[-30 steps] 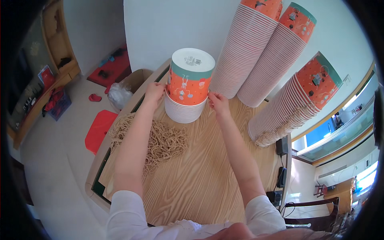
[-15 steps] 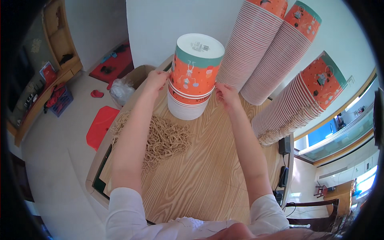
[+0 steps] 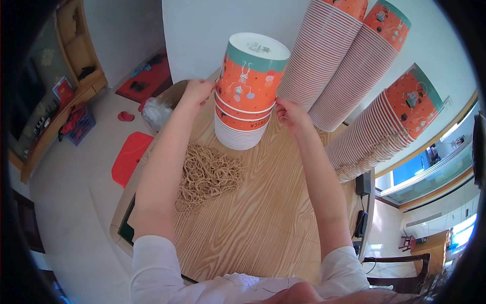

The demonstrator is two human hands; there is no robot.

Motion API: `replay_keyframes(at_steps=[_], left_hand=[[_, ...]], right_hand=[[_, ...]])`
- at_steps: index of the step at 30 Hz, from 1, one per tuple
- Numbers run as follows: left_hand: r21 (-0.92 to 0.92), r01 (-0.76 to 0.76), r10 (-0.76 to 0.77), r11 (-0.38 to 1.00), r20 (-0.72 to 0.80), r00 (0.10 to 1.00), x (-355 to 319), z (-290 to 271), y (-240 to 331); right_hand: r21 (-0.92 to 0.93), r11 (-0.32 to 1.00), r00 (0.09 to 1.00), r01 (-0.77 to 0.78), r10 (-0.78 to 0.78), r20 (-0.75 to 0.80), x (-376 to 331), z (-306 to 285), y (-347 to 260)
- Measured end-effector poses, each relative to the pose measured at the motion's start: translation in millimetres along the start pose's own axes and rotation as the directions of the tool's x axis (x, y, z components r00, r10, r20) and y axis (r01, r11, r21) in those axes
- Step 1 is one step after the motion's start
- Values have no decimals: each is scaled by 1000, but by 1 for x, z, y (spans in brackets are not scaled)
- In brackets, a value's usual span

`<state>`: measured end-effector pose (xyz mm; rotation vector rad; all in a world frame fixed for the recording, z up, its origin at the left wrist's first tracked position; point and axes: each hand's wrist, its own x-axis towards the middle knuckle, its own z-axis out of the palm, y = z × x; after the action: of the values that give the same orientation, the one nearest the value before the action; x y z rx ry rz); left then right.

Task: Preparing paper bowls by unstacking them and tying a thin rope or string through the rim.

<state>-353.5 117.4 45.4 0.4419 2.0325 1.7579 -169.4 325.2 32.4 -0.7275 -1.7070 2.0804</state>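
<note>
An upside-down orange paper bucket (image 3: 245,83) with a green band and white base sits over a short stack of nested paper buckets (image 3: 239,136) on the table. My left hand (image 3: 198,93) pinches the upper bucket's lower rim on the left side. On the right, my right hand (image 3: 292,111) grips the same rim, its fingers curled. The upper bucket tilts slightly and stands a little raised off those beneath. A tangled heap of thin tan cords (image 3: 210,175) lies beside my left forearm.
Two tall stacks of upturned buckets (image 3: 324,48) (image 3: 357,76) lean at the back right. A shorter leaning stack (image 3: 369,129) has tan cords hanging along it. Black power adapters (image 3: 362,185) line the wooden table's (image 3: 243,228) right edge. A red stool (image 3: 130,159) stands left.
The upper bucket has risen slightly and tilted, widening the gap above the stack. Both hands moved up with it, still at its rim.
</note>
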Motion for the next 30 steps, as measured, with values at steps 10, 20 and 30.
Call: replay_keyframes(at_steps=[10,20,30], left_hand=[[-123,-227,217,966,-90,972,-29,9,47],[-237,-369,348,899,-128,929,-69,13,68],[-235,-264,302,936,146,942,-191,54,6]], right_hand=[[9,988,988,152,-152,26,-6,-4,-35],[309,909,952,281,-304,29,-65,24,-61],[-99,624,629,775,-748,210,-159,-57,-9]])
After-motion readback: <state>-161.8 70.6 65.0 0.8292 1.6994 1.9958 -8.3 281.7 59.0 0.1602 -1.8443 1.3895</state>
